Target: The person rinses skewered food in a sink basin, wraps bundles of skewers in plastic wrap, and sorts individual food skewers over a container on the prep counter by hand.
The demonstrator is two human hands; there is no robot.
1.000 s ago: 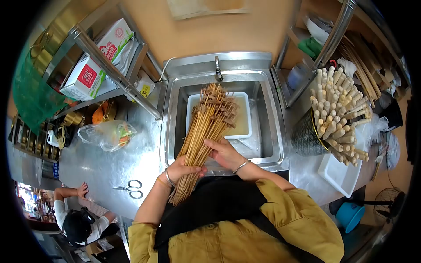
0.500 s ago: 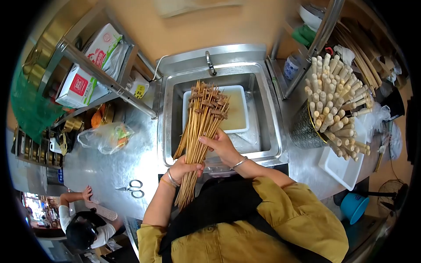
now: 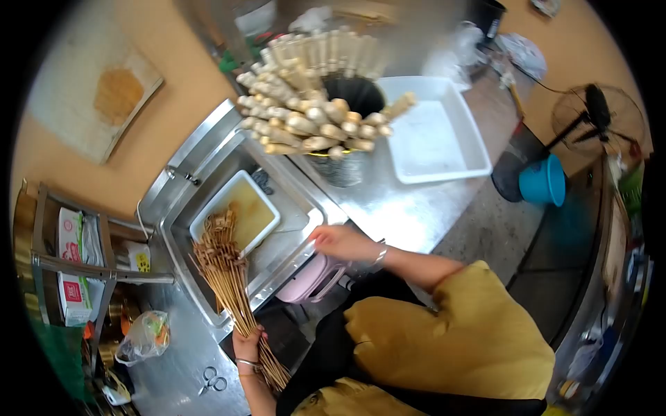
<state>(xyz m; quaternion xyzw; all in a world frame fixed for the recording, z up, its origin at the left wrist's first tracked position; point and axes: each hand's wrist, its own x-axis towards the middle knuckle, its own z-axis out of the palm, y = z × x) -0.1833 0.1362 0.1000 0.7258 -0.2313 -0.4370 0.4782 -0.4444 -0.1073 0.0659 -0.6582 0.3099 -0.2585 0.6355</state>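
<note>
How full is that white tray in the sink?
Not empty: murky yellowish liquid shows in the white tray beside the skewers; how deep, I cannot tell.

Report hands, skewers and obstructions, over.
Left hand gripping the bundle of bamboo skewers, loaded ends overlapping the white basin in view. Right hand empty, near the sink. Nothing visibly blocking either hand.

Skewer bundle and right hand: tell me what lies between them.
In the head view, the sink's front rim and a stretch of the basin floor lie between the right hand and the skewer bundle.
</note>
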